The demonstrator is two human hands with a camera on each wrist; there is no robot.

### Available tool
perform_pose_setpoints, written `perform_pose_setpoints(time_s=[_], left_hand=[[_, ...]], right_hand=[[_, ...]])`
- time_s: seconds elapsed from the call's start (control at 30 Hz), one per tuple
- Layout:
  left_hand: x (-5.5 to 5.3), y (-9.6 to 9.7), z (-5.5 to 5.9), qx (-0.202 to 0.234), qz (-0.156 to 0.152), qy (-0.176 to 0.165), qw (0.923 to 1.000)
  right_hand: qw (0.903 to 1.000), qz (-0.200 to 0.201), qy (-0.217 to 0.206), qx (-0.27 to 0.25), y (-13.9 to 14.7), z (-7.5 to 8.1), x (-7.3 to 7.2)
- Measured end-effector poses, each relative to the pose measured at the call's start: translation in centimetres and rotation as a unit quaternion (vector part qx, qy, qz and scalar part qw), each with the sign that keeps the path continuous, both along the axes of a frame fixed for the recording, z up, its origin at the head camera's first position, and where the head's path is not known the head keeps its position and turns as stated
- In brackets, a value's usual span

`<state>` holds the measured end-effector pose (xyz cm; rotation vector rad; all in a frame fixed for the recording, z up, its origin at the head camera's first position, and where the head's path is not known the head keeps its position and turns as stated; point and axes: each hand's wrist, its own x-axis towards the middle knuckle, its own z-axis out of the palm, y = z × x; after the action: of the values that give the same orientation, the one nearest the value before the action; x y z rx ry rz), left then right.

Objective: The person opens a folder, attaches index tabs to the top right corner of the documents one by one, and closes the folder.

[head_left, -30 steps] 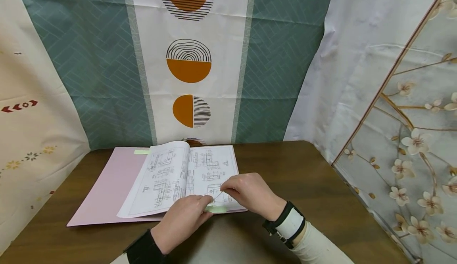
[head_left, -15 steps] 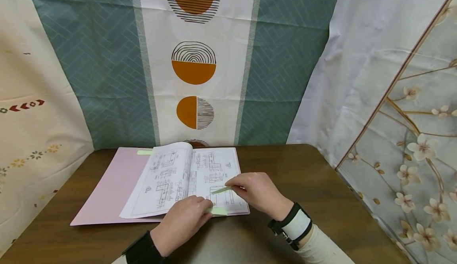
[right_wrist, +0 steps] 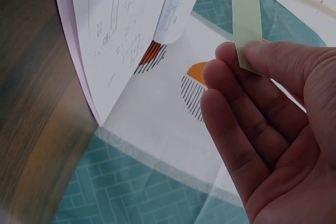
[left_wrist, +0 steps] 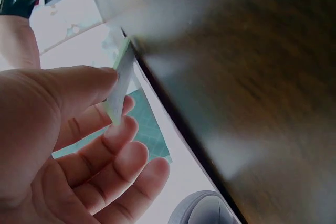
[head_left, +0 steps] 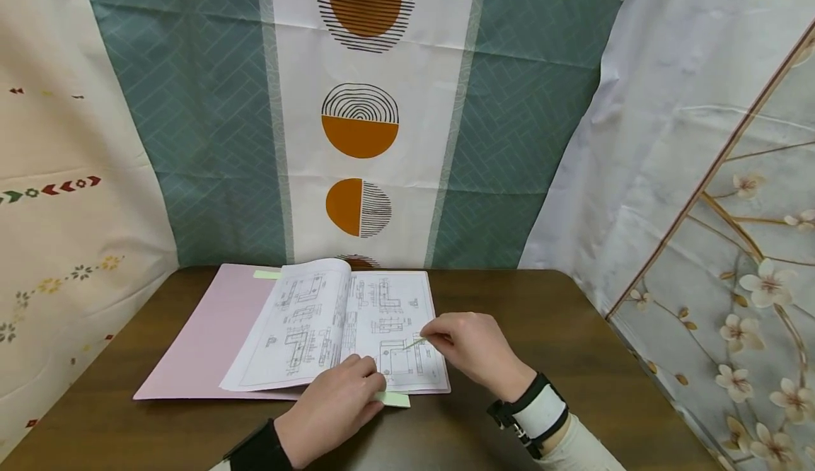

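Observation:
An open booklet (head_left: 388, 301) of technical drawings lies on the table, its pink cover (head_left: 191, 358) spread out at the left. My left hand (head_left: 337, 404) is at the booklet's front edge, pinching a pale green sticky-note strip (left_wrist: 122, 80) between thumb and index finger. In the head view that strip sticks out past the booklet's lower edge. Over the right page, my right hand (head_left: 474, 351) pinches another pale green sticky note (right_wrist: 247, 19) between thumb and index finger; its other fingers are loosely bent. In the head view this note appears almost edge-on.
A green tab (head_left: 267, 274) lies at the top of the pink cover. The brown wooden table (head_left: 522, 315) extends to the right. Behind it hangs a green and white patterned cloth (head_left: 363, 174), with a floral cloth (head_left: 732, 301) at the right.
The left hand's strip has shifted toward me, from over the page to past its front edge. My right hand has moved slightly right and away with its note. The head view has shifted slightly.

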<state>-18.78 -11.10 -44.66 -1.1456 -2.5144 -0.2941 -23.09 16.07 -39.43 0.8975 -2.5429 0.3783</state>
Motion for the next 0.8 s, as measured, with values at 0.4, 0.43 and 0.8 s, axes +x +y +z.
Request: perform_pose_setpoints(time_s=[0.4,0.43,0.8], left_hand=[[-0.1,-0.2,-0.1,-0.036,-0.01,-0.025,0.999],[-0.1,-0.3,-0.1,-0.039,-0.009,-0.028,0.9988],[-0.3,0.0,0.2,-0.047,-0.008,-0.049,0.9977]], right_hand=[[0.9999,-0.014,0.005,-0.001,0.8,-0.2,-0.6],[0.9999,-0.012,0.007,0.0,0.8,-0.3,-0.8],[0.9995,-0.014,-0.007,0.028,1.7,-0.8,-2.1]])
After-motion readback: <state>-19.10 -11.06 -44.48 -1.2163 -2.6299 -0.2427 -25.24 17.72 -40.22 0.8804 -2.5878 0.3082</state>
